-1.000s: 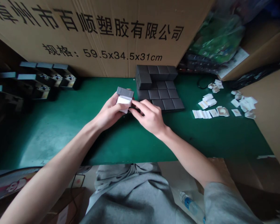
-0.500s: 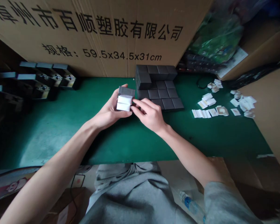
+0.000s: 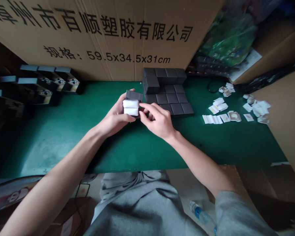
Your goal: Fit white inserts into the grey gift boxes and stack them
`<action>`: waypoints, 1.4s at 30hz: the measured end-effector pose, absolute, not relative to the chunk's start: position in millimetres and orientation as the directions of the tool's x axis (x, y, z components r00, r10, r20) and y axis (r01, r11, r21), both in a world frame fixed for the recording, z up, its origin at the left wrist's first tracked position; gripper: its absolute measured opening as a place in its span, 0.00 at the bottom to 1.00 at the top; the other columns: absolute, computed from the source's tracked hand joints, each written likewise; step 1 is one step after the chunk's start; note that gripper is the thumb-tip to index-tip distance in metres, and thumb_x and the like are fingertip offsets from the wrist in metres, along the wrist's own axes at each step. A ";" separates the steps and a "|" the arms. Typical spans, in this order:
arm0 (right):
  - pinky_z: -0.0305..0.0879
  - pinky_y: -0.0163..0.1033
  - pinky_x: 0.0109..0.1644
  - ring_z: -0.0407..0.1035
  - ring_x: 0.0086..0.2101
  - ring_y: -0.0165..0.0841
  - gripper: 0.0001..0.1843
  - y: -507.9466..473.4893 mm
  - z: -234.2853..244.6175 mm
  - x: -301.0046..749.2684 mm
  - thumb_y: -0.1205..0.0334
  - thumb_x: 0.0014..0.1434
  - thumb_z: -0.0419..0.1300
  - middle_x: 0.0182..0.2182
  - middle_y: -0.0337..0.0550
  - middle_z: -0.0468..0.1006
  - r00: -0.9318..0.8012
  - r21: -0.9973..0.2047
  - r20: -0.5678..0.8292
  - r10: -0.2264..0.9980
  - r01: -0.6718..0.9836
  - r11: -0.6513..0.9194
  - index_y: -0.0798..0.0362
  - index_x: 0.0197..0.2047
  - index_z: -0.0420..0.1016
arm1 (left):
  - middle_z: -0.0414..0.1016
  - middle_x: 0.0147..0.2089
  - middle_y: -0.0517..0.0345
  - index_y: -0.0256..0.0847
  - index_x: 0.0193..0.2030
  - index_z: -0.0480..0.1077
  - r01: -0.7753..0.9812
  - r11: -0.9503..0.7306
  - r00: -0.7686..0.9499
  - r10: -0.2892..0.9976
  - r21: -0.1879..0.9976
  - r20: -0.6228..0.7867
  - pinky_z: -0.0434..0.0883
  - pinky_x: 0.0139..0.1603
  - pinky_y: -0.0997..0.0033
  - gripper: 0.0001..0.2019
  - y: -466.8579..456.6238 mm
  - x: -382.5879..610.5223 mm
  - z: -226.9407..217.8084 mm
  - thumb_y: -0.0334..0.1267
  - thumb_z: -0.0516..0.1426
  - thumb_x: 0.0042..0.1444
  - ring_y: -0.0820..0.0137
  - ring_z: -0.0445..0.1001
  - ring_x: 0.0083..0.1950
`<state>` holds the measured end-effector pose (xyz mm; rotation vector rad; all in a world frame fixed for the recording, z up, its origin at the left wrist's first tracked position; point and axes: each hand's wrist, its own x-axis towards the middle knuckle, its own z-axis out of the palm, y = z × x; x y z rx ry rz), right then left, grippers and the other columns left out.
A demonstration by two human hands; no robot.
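Observation:
My left hand (image 3: 115,116) is wrapped around a small black box (image 3: 133,95) with its lid raised, above the green table. A white insert (image 3: 130,107), made of two padded rolls side by side, sits at the box opening. The fingers of my right hand (image 3: 158,119) are curled, with index finger and thumb at the right end of the insert. How firmly they grip it is hard to see.
Closed black boxes (image 3: 175,98) stand stacked behind my right hand. Open black boxes (image 3: 72,82) stand at the left. White pieces (image 3: 218,106) lie in groups at the right. A large carton (image 3: 108,39) backs the green table (image 3: 64,131).
The white insert sits slightly differently in the box, its two rolls now more level. My left thumb has drawn back a little to the left. My right fingers stay beside it.

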<state>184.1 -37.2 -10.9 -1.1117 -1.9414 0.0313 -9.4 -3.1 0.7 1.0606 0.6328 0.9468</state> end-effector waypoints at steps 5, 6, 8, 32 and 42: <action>0.76 0.35 0.35 0.75 0.31 0.28 0.20 -37.2 -7.6 186.2 0.58 0.69 0.59 0.38 0.41 0.83 -0.292 -0.327 0.646 0.705 0.728 0.602 0.52 0.61 0.75 | 0.79 0.53 0.54 0.50 0.65 0.69 -0.378 0.248 0.471 0.881 0.892 -0.045 0.77 0.50 0.62 0.39 -2.9 -7.0 5.8 0.28 0.62 0.41 0.60 0.79 0.51; 0.76 0.35 0.36 0.76 0.31 0.29 0.22 -37.2 -6.9 186.6 0.56 0.69 0.60 0.37 0.40 0.83 -0.314 -0.305 0.637 0.704 0.735 0.605 0.51 0.63 0.74 | 0.79 0.52 0.54 0.50 0.65 0.68 -0.380 0.258 0.472 0.880 0.888 -0.053 0.77 0.50 0.62 0.39 -2.9 -6.7 5.7 0.29 0.62 0.42 0.60 0.79 0.50; 0.76 0.36 0.37 0.76 0.32 0.30 0.23 -37.1 -6.5 187.0 0.54 0.69 0.61 0.37 0.40 0.83 -0.348 -0.270 0.623 0.700 0.745 0.610 0.51 0.64 0.73 | 0.80 0.50 0.55 0.50 0.66 0.68 -0.378 0.273 0.478 0.876 0.885 -0.066 0.77 0.49 0.63 0.39 -2.8 -6.4 4.9 0.31 0.61 0.43 0.60 0.80 0.48; 0.67 0.36 0.35 0.75 0.25 0.30 0.22 -37.5 -11.3 188.9 0.55 0.69 0.62 0.27 0.35 0.84 -0.388 -0.201 0.557 0.734 0.795 0.573 0.54 0.62 0.73 | 0.80 0.50 0.53 0.50 0.63 0.76 -0.338 0.244 0.444 0.893 0.909 -0.075 0.75 0.48 0.66 0.27 -2.3 -7.1 0.0 0.42 0.69 0.56 0.63 0.77 0.47; 0.64 0.36 0.34 0.76 0.27 0.31 0.17 -36.2 -10.4 189.6 0.57 0.69 0.62 0.28 0.36 0.85 -0.418 -0.178 0.519 0.746 0.800 0.573 0.53 0.58 0.75 | 0.80 0.52 0.52 0.47 0.58 0.80 -0.329 0.183 0.396 0.917 0.926 -0.041 0.75 0.50 0.65 0.24 -1.3 -7.6 1.8 0.36 0.71 0.53 0.63 0.78 0.49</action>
